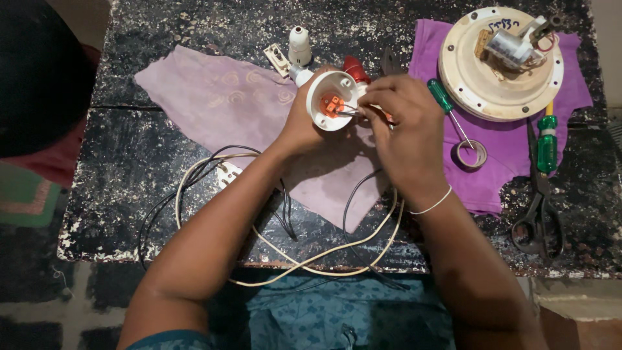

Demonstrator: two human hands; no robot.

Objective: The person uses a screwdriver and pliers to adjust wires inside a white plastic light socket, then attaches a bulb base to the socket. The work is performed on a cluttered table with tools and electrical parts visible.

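In the upper middle of the frame I see the left hand (299, 123) closed around a white round fitting (329, 98) with orange terminals inside, tilted open toward me. The right hand (405, 126) pinches a thin metal tool into it; its tip is partly hidden. I judge the tip may slip off the terminal and poke the left fingers, because the fitting is only hand-held above the cloth (220, 97). Loose wires (278, 256) below could pull.
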